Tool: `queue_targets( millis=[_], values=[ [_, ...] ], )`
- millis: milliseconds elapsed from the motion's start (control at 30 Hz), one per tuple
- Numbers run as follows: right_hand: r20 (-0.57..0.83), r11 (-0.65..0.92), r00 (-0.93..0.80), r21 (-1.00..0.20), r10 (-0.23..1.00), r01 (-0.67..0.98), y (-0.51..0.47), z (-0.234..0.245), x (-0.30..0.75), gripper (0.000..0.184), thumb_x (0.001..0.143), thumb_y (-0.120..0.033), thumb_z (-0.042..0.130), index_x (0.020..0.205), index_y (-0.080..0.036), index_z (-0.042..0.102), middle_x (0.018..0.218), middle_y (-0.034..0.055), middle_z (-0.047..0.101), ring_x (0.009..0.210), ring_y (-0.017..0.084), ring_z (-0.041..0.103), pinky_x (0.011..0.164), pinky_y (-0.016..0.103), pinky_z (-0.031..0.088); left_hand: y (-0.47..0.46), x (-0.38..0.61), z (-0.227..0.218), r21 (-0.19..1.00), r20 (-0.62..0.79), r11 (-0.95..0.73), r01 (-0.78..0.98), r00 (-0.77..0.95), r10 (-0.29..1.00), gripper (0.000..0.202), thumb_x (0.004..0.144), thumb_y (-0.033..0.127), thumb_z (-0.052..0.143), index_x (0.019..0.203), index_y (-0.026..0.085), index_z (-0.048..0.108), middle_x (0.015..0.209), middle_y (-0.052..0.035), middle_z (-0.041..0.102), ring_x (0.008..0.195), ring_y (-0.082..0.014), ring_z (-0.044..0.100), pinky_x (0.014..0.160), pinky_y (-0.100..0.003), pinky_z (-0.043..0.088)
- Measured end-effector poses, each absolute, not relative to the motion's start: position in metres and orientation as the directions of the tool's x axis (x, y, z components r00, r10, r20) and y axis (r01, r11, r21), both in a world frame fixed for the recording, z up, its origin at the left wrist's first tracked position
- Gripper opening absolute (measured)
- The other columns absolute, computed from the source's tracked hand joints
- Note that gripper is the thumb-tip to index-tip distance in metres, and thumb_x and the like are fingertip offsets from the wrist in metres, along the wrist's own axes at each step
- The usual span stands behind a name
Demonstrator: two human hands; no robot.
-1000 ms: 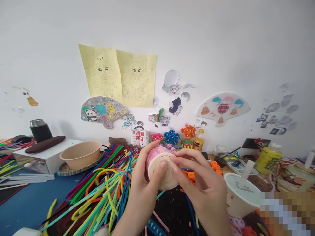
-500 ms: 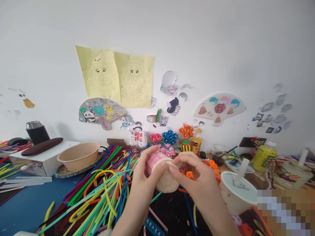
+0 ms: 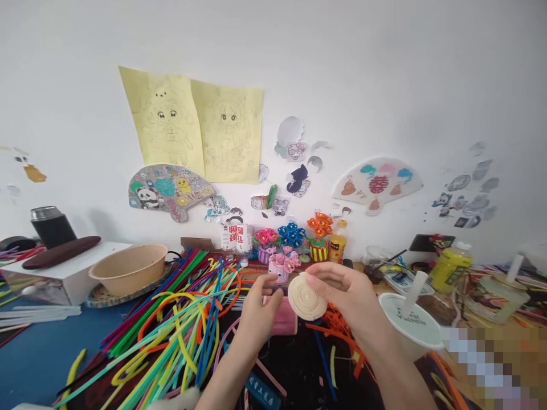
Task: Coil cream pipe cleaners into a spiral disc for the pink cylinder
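My right hand (image 3: pixel 344 287) pinches a cream coiled disc (image 3: pixel 307 296) at its upper right edge, between thumb and fingers. The disc's spiral face is turned towards me. Left of it, my left hand (image 3: pixel 260 310) curls around the left end of a pink ribbed cylinder (image 3: pixel 285 319). The hand hides part of the cylinder, and the disc overlaps its upper right. Just beyond the hands stands a small pink pot with pink flowers (image 3: pixel 280 269).
Loose coloured pipe cleaners (image 3: pixel 171 330) pile up at left, beside a tan bowl (image 3: pixel 128 265). Orange strips (image 3: pixel 342 336) lie under my right hand. A lidded cup with a straw (image 3: pixel 410 324) stands at right. Flower pots and a yellow-capped bottle (image 3: pixel 338 242) line the wall.
The cream disc has come away from the pink cylinder's end and moved right in my right hand. My left hand and the cylinder are lower, and the small flower pot shows.
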State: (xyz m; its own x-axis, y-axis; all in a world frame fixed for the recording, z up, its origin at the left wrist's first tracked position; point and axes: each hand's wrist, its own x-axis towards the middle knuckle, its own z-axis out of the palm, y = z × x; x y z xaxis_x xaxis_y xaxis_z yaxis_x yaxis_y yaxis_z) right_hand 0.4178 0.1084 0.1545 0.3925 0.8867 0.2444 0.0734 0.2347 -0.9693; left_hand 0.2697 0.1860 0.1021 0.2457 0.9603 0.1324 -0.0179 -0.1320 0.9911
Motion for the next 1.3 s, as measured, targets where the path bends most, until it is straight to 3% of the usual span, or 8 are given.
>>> queue_targets(
  millis=[100,167,267,533,867,1300],
  values=[
    [0.277,0.262,0.338,-0.961,0.899,0.091,0.107,0.156,0.415,0.033,0.066,-0.043,0.087,0.085,-0.018,0.076,0.079,0.0067,0.078,0.072,0.022,0.071,0.066,0.031,0.055,0.175,0.263,0.127,0.971,0.233,-0.237,-0.021,0.284,0.93,0.028,0.083,0.041,0.065,0.099,0.02,0.072,0.104,-0.0092,0.073,0.097,-0.0261,0.063,0.081,-0.034,0.048],
    [0.298,0.282,0.31,-0.955,0.903,0.096,0.105,0.159,0.411,0.031,0.069,-0.042,0.086,0.088,-0.019,0.076,0.079,0.0053,0.078,0.071,0.02,0.071,0.066,0.029,0.055,0.167,0.256,0.143,0.962,0.263,-0.27,-0.029,0.351,0.899,0.03,0.087,0.045,0.061,0.1,0.02,0.073,0.097,-0.0079,0.074,0.091,-0.025,0.065,0.078,-0.032,0.048],
    [0.306,0.295,0.29,-0.952,0.907,0.083,0.1,0.164,0.404,0.03,0.07,-0.041,0.086,0.091,-0.02,0.076,0.079,0.0047,0.078,0.072,0.02,0.072,0.067,0.028,0.056,0.157,0.249,0.157,0.939,0.32,-0.343,-0.038,0.468,0.824,0.026,0.087,0.042,0.065,0.092,0.018,0.075,0.088,-0.0073,0.074,0.084,-0.024,0.066,0.074,-0.031,0.05],
    [0.269,0.256,0.211,-0.963,0.94,0.083,0.094,0.169,0.396,0.032,0.074,-0.048,0.082,0.088,-0.019,0.083,0.079,0.0056,0.079,0.075,0.023,0.072,0.067,0.028,0.055,0.146,0.241,0.167,0.908,0.405,-0.414,-0.063,0.39,0.827,0.018,0.086,0.037,0.069,0.084,0.019,0.074,0.078,-0.0038,0.076,0.069,-0.0197,0.07,0.064,-0.026,0.054],
    [0.249,0.237,0.162,-0.967,0.955,0.089,0.086,0.173,0.397,0.025,0.074,-0.043,0.083,0.085,-0.02,0.083,0.071,0.0027,0.073,0.065,0.016,0.06,0.058,0.023,0.047,0.144,0.225,0.181,0.618,0.693,-0.786,0.036,0.448,0.565,0.008,0.086,0.017,0.071,0.09,0.021,0.076,0.075,0.0031,0.077,0.061,-0.0103,0.067,0.059,-0.016,0.052],
    [0.25,0.217,0.156,-0.955,0.956,0.202,0.076,0.179,0.396,0.022,0.078,-0.042,0.079,0.085,-0.022,0.083,0.068,0.0,0.069,0.062,0.013,0.052,0.055,0.022,0.038,0.138,0.226,0.182,0.439,0.786,-0.895,0.082,0.447,0.427,0.01,0.087,0.01,0.069,0.092,0.019,0.071,0.075,0.0038,0.074,0.06,-0.0067,0.064,0.059,-0.014,0.048]
  ],
)
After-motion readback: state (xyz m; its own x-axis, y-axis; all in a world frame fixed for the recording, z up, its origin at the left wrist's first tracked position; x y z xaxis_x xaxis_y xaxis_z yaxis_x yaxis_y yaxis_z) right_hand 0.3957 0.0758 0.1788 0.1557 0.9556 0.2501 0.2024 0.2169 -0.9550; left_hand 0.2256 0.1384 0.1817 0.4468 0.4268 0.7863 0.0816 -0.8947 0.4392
